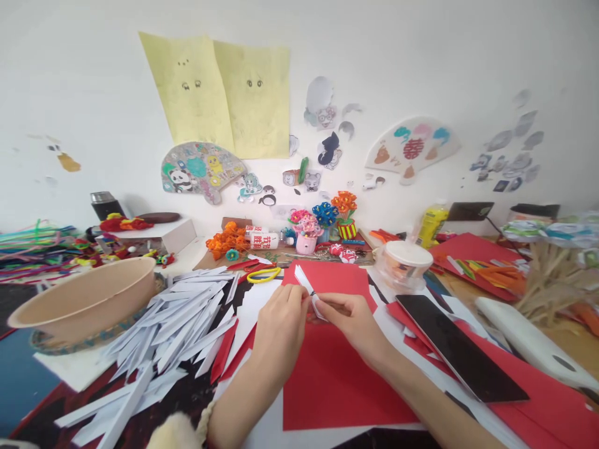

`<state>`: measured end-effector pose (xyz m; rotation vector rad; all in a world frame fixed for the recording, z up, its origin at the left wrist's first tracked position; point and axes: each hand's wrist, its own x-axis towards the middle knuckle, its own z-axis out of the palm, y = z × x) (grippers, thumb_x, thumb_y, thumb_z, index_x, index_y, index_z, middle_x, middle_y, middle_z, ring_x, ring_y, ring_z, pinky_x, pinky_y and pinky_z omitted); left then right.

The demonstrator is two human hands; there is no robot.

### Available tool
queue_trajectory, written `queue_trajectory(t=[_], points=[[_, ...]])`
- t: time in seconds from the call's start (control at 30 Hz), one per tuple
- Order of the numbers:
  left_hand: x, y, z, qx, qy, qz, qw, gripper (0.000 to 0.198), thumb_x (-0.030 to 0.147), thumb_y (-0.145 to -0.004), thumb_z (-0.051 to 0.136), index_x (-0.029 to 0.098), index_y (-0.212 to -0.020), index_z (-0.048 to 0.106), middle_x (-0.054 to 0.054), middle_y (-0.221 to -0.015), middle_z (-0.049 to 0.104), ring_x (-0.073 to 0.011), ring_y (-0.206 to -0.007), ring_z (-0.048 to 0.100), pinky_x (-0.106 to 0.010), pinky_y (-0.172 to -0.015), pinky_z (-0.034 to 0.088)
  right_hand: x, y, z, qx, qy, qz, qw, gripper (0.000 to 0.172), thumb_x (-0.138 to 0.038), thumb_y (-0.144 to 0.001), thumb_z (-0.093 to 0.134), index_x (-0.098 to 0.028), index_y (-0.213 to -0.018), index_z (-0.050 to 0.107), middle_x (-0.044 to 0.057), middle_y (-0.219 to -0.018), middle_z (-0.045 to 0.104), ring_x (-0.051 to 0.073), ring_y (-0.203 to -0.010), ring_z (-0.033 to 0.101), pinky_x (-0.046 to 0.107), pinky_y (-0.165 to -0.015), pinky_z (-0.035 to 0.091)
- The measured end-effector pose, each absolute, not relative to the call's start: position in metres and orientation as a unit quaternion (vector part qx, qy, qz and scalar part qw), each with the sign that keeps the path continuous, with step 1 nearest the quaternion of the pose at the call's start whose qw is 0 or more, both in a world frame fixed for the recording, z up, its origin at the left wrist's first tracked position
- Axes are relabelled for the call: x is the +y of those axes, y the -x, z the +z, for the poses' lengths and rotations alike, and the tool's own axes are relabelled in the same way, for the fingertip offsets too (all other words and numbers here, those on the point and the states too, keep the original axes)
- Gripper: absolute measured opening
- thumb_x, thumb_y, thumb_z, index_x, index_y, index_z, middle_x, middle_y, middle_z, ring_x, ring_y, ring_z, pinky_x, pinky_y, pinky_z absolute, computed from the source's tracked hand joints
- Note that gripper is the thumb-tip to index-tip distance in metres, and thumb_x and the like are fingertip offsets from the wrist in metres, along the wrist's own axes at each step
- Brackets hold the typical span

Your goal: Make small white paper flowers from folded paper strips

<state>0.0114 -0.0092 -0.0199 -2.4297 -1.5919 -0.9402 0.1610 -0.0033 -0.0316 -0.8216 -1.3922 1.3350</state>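
Observation:
A narrow folded piece of white paper [305,278] stands slanted between my hands, above a red sheet [341,386]. A small dark band or mark crosses it near its middle. My right hand [353,317] pinches its lower part between thumb and fingers. Close against it, my left hand [283,315] is closed with curled fingers; what they grip is hidden. To the left lies a large heap of folded white paper strips [180,318]. Yellow-handled scissors [263,274] rest behind my left hand.
A beige basin [84,299] stands at left. On the right lie a black-screened phone or tablet [461,346], a long white object [533,340] and red paper. Behind are a lidded clear tub [405,265], a yellow bottle [431,226] and small craft flower pots [307,242].

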Motion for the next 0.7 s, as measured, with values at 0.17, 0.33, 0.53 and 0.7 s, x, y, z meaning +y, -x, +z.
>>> queue_trajectory(t=[0.17,0.33,0.53,0.7], points=[[-0.0127,-0.015,-0.0187,-0.56,0.788,-0.251,0.047,0.016,0.016,-0.091,0.04,0.018,-0.082,0.053,-0.004,-0.079,0.065,-0.0178,-0.069,0.061,-0.026,-0.055,0.035,-0.0037,-0.1615,-0.0342,-0.612,0.328,0.535,0.481,0.041,-0.051,-0.08,0.063,-0.017,-0.1,0.073,0.007,-0.089,0.072,0.022,-0.083,0.067,0.038,-0.084,0.054],[-0.0169,-0.0173,-0.0169,-0.561,0.805,-0.189,0.032,0.017,0.008,-0.088,0.04,0.017,-0.077,0.05,-0.003,-0.071,0.062,-0.0153,-0.058,0.058,-0.025,-0.05,0.027,-0.0043,-0.1643,-0.0377,-0.667,0.349,0.477,0.454,0.039,-0.051,-0.084,0.056,-0.016,-0.085,0.073,0.006,-0.077,0.069,0.021,-0.076,0.065,0.033,-0.074,0.053],[-0.0133,-0.0141,-0.0143,-0.523,0.834,-0.172,0.036,0.019,0.012,-0.089,0.039,0.018,-0.073,0.048,-0.003,-0.069,0.058,-0.0142,-0.056,0.053,-0.026,-0.05,0.024,-0.0063,-0.1664,-0.0337,-0.722,0.348,0.413,0.433,0.042,-0.049,-0.09,0.048,-0.015,-0.069,0.064,0.003,-0.069,0.062,0.016,-0.067,0.057,0.028,-0.064,0.046],[-0.0123,-0.0145,-0.0108,-0.529,0.828,-0.188,0.007,0.018,0.009,-0.084,0.043,0.018,-0.068,0.047,-0.001,-0.067,0.057,-0.0131,-0.057,0.051,-0.025,-0.052,0.027,-0.0044,-0.1664,-0.0356,-0.734,0.367,0.385,0.422,0.044,-0.051,-0.088,0.048,-0.016,-0.066,0.062,0.002,-0.067,0.061,0.016,-0.064,0.054,0.027,-0.062,0.044]])
